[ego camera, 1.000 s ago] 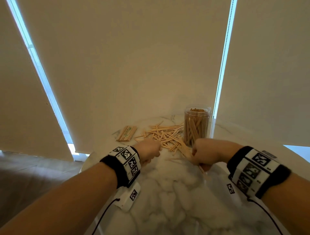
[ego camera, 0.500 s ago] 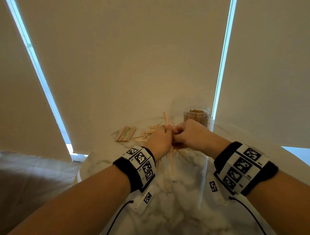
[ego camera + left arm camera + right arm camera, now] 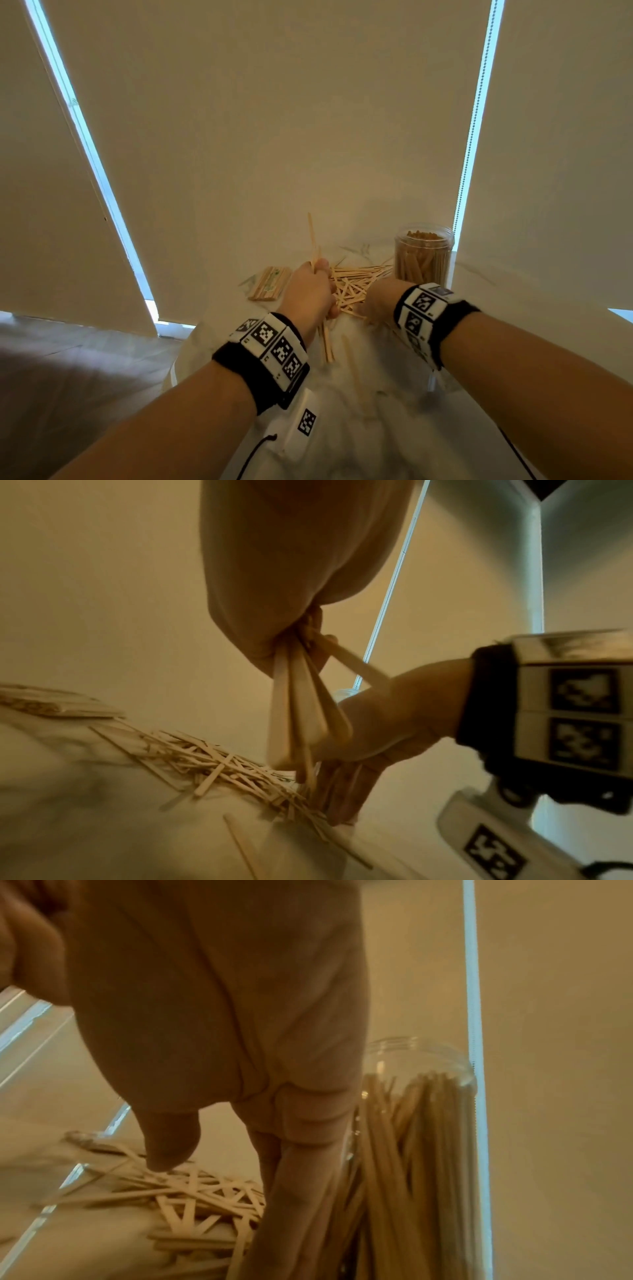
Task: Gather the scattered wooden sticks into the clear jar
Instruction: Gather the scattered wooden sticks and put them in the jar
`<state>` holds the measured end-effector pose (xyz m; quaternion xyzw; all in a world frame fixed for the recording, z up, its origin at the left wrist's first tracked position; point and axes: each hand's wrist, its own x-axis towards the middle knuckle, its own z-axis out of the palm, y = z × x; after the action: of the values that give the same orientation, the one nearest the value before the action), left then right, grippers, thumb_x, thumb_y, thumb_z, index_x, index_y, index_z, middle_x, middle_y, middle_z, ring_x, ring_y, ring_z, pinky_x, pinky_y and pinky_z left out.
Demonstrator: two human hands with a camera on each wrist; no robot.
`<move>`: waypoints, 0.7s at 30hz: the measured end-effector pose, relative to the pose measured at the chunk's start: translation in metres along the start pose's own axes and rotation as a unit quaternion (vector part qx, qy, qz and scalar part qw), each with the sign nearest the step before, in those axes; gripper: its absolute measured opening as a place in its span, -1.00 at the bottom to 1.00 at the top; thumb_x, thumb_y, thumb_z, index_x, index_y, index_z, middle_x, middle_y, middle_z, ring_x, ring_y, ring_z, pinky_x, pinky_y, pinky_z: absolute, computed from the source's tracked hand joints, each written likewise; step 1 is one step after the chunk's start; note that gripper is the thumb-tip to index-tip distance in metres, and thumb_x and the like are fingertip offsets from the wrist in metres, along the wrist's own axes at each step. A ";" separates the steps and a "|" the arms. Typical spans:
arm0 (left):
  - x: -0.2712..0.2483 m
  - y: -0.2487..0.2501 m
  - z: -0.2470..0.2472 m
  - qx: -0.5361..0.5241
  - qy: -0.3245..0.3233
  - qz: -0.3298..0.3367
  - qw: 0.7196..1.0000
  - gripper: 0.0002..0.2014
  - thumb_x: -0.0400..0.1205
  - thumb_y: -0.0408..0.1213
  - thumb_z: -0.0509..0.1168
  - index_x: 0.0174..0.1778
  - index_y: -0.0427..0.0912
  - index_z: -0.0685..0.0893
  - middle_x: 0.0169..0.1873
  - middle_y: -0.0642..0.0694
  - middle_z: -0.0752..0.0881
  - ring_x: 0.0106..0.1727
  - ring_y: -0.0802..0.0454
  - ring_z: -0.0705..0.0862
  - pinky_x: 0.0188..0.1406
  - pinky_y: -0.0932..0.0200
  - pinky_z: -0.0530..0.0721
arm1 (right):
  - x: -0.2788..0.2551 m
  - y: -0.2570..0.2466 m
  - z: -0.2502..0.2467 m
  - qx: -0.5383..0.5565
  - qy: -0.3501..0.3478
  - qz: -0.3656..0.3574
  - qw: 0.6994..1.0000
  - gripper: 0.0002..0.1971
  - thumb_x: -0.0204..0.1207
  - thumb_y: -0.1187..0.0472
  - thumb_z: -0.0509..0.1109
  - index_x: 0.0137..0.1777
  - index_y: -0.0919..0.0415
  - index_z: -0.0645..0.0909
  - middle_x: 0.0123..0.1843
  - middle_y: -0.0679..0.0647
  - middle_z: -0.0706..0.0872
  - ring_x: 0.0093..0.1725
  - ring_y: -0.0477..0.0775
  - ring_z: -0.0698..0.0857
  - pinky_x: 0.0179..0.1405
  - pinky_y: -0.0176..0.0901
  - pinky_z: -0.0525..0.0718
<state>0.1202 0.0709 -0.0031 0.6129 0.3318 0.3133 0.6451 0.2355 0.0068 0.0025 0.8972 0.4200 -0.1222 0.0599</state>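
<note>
A round marble table (image 3: 342,428) fills the lower centre of the head view, set against drawn roller blinds (image 3: 274,120) that take up the whole upper frame. At centre right, at the table's far edge, stands the clear jar (image 3: 424,257), upright, lidless and already packed with sticks on end; its open mouth makes it ready to receive more. Just left of it, the scattered wooden sticks (image 3: 356,284) lie criss-crossed in a loose heap at mid-frame, with a few strays nearer the camera, so much of the job looks unfinished. A neat, flat stack of sticks (image 3: 269,283) sits apart at centre left.

The left hand (image 3: 310,294), forearm reaching in from the lower left, is clenched round a small bundle of sticks (image 3: 301,718), held roughly upright so the ends poke out above and below the fist — probably a way to collect several before a single trip to the jar. The right hand (image 3: 378,298), coming in from the lower right, points down into the heap beside the jar; in the right wrist view its fingers (image 3: 301,1191) hang fairly straight with the thumb tip on the sticks, seemingly raking rather than grasping, though the blur leaves that uncertain.
</note>
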 end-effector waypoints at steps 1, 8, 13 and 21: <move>0.002 -0.001 0.001 -0.011 -0.007 -0.005 1.000 -0.69 0.88 -0.08 0.05 -0.12 -0.13 0.45 -0.43 -0.03 0.45 -0.60 0.14 0.37 -0.64 0.20 0.45 | 0.007 -0.006 0.001 -0.014 -0.014 0.001 1.000 -0.45 0.75 -0.13 0.10 0.49 0.28 0.52 0.45 0.21 0.59 0.43 0.22 0.57 0.35 0.00 0.53; 0.012 -0.009 -0.001 -0.036 -0.040 -0.030 0.998 -0.69 0.88 -0.07 0.07 -0.10 -0.16 0.48 -0.49 0.00 0.44 -0.63 0.15 0.34 -0.64 0.21 0.43 | 0.031 -0.021 0.020 -0.146 -0.027 -0.019 0.989 -0.55 0.69 -0.02 0.25 0.40 0.29 0.60 0.33 0.20 0.67 0.32 0.22 0.64 0.26 0.03 0.59; 0.008 -0.008 -0.003 -0.038 -0.050 -0.035 0.997 -0.69 0.88 -0.09 0.06 -0.11 -0.16 0.46 -0.50 -0.01 0.40 -0.71 0.18 0.32 -0.70 0.24 0.42 | 0.018 -0.013 0.028 -0.106 -0.023 -0.047 0.993 -0.63 0.72 0.11 0.18 0.29 0.36 0.65 0.28 0.26 0.70 0.24 0.27 0.68 0.19 0.03 0.63; -0.001 -0.004 -0.013 -0.017 -0.064 -0.028 0.997 -0.70 0.88 -0.09 0.06 -0.10 -0.14 0.48 -0.48 0.01 0.43 -0.65 0.17 0.33 -0.64 0.22 0.44 | -0.035 -0.011 0.026 -0.046 -0.021 -0.044 0.998 -0.49 0.71 -0.07 0.21 0.43 0.33 0.54 0.35 0.23 0.65 0.20 0.18 0.66 0.15 -0.08 0.61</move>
<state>0.1093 0.0776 -0.0079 0.6113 0.3013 0.2612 0.6836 0.2007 -0.0176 -0.0127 0.8714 0.4628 -0.1242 0.1048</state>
